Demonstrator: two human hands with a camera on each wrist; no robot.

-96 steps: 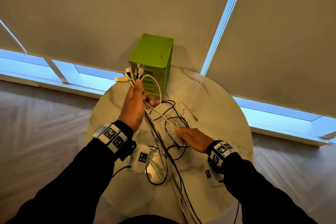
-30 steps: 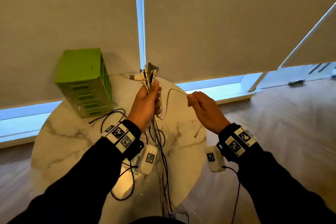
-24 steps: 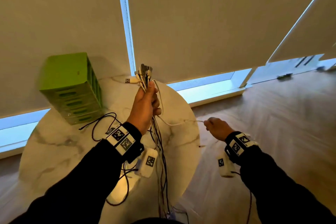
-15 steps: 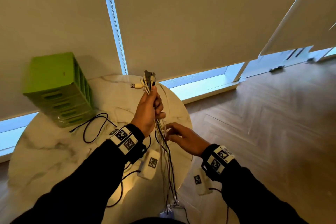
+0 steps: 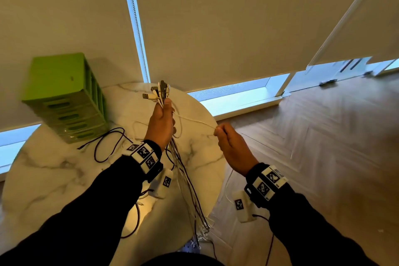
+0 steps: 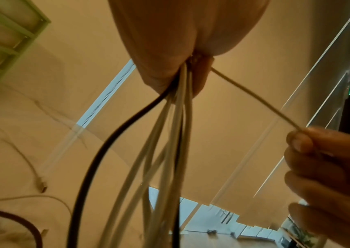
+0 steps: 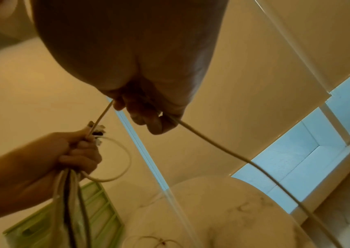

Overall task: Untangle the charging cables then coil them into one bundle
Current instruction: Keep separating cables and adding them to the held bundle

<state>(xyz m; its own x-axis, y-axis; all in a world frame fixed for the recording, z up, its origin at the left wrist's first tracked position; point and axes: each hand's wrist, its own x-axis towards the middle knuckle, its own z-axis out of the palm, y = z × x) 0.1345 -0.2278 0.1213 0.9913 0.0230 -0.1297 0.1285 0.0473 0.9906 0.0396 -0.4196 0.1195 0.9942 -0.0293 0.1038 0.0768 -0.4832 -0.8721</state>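
My left hand (image 5: 162, 123) grips a bundle of white and dark charging cables (image 5: 185, 181) just below their plugs (image 5: 158, 93), held up over the round marble table (image 5: 47, 179). The strands hang down past the table's near edge. My right hand (image 5: 224, 136) pinches one white cable (image 5: 194, 120) that runs taut from the left fist to its fingertips, then drops toward the floor. In the left wrist view the strands (image 6: 170, 134) leave my fist and the single white cable (image 6: 252, 97) slants to the right fingers (image 6: 301, 142). A small white loop (image 7: 116, 161) hangs beside the left fist.
A green drawer box (image 5: 64, 97) stands at the table's back left. A dark cable (image 5: 108, 142) and a thin white one (image 6: 27, 159) lie loose on the marble. Roller blinds (image 5: 216, 24) hang behind. Wooden floor (image 5: 323, 147) spreads to the right.
My right hand has left the hanging strands below the left fist and risen to the right, drawing one white cable out taut. The left hand stays up with the bundle.
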